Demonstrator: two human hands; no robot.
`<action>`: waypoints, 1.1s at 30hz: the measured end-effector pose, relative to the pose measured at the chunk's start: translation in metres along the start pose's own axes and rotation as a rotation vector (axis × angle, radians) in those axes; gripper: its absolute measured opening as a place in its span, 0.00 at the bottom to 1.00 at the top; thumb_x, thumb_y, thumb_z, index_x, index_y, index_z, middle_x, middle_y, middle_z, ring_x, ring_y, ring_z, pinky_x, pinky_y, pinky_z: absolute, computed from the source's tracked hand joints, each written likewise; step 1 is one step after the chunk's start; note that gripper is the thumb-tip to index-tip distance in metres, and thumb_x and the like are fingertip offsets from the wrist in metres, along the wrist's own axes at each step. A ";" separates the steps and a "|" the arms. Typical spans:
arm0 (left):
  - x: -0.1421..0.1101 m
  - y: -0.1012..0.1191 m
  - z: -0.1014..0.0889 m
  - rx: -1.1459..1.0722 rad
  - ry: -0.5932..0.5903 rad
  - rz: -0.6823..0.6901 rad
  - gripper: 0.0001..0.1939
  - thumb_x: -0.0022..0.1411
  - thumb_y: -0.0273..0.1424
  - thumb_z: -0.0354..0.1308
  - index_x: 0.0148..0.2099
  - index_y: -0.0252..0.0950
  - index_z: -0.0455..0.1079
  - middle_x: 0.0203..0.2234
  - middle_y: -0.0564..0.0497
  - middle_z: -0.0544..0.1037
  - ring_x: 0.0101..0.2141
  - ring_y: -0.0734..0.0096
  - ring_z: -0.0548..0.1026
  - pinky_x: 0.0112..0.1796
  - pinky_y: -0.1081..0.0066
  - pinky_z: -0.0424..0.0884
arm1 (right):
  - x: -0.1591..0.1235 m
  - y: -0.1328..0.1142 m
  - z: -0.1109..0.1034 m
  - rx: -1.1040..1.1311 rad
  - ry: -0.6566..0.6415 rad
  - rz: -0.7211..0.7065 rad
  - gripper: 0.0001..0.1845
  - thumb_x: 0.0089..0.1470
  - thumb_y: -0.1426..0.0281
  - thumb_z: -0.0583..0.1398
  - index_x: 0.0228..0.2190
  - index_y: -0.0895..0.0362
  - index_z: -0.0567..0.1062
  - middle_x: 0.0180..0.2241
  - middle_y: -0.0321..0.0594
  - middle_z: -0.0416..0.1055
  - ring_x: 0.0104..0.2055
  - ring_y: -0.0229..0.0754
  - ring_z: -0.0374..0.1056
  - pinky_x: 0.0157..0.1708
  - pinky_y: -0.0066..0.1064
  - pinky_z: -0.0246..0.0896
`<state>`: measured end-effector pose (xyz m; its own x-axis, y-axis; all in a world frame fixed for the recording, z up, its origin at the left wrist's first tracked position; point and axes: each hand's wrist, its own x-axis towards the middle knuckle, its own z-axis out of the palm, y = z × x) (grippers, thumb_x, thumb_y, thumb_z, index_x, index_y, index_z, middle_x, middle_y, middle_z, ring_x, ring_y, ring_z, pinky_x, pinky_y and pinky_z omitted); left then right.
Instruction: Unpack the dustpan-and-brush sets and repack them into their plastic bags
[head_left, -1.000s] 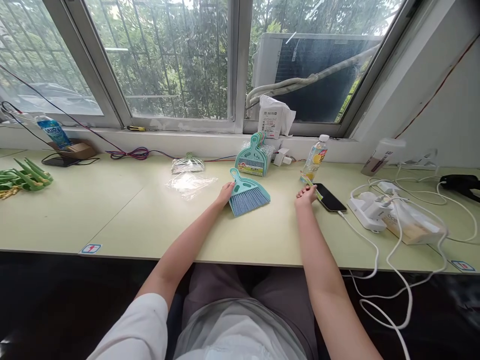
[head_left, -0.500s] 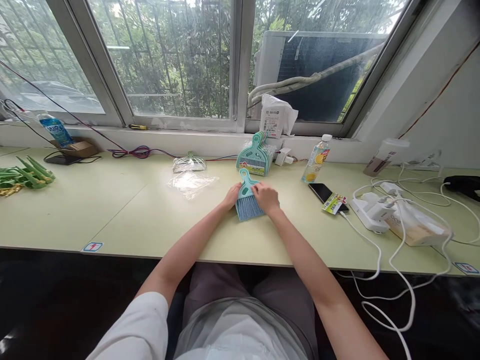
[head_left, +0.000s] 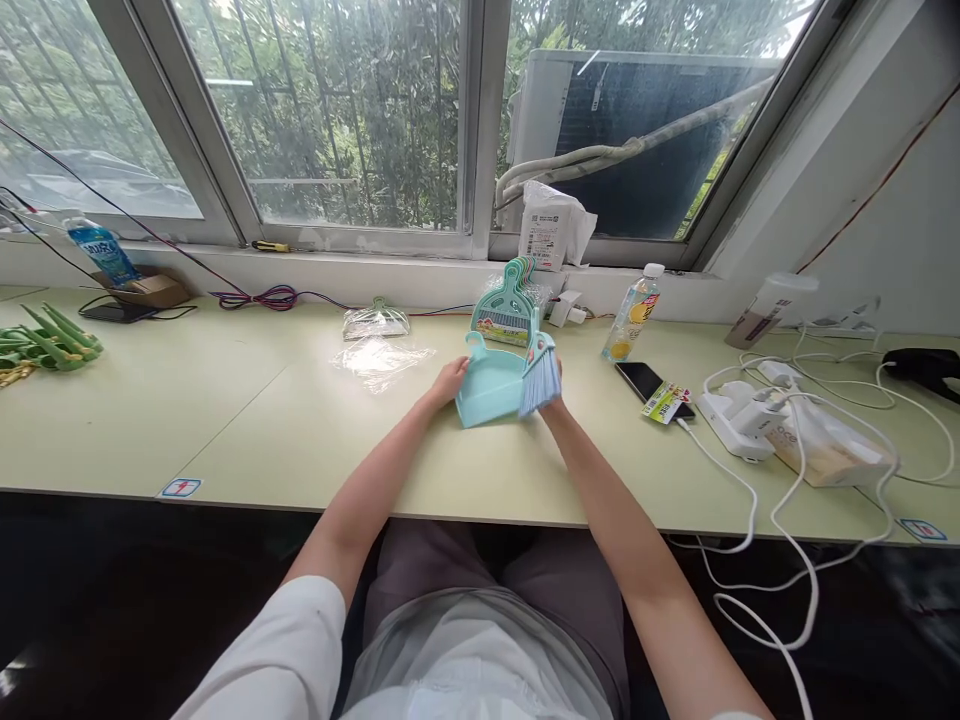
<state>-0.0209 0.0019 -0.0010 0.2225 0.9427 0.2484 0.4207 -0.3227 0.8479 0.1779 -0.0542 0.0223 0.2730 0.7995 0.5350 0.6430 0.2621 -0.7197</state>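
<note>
A light teal dustpan (head_left: 491,388) is held at its left edge by my left hand (head_left: 450,382), whose fingers close on the rim. My right hand (head_left: 553,392) grips a small teal brush (head_left: 541,378) with pale blue bristles, tilted beside the dustpan's right side. Most of the right fingers are hidden behind the brush. Just behind stands a stack of similar brush-and-dustpan sets (head_left: 510,300) with a printed label. Left of my hands lies crumpled clear plastic wrap (head_left: 382,362), and beyond it a dustpan set in clear plastic (head_left: 376,320).
To the right are a drink bottle (head_left: 634,315), a phone (head_left: 643,382) with a printed card (head_left: 666,403), a power strip (head_left: 739,425) with white cables, and a tissue pack (head_left: 832,450). Green stalks (head_left: 56,340) and a blue bottle (head_left: 103,252) are far left. The table's front edge runs before my lap.
The brush has come off the dustpan: my right hand has drawn it up and to the right, baring the pan's inside. My left hand stays on the dustpan.
</note>
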 end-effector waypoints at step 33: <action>-0.007 0.002 -0.058 0.697 0.060 -0.036 0.12 0.60 0.37 0.52 0.28 0.39 0.71 0.30 0.45 0.77 0.36 0.60 0.72 0.33 0.68 0.62 | 0.012 0.051 -0.029 -0.677 -0.166 0.239 0.16 0.43 0.60 0.62 0.31 0.59 0.79 0.45 0.54 0.68 0.52 0.59 0.58 0.50 0.49 0.48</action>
<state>-0.0727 -0.0006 0.0256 0.1576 0.9503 0.2684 0.8973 -0.2512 0.3629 0.2347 -0.0470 0.0046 0.3831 0.8785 0.2853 0.8953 -0.2771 -0.3487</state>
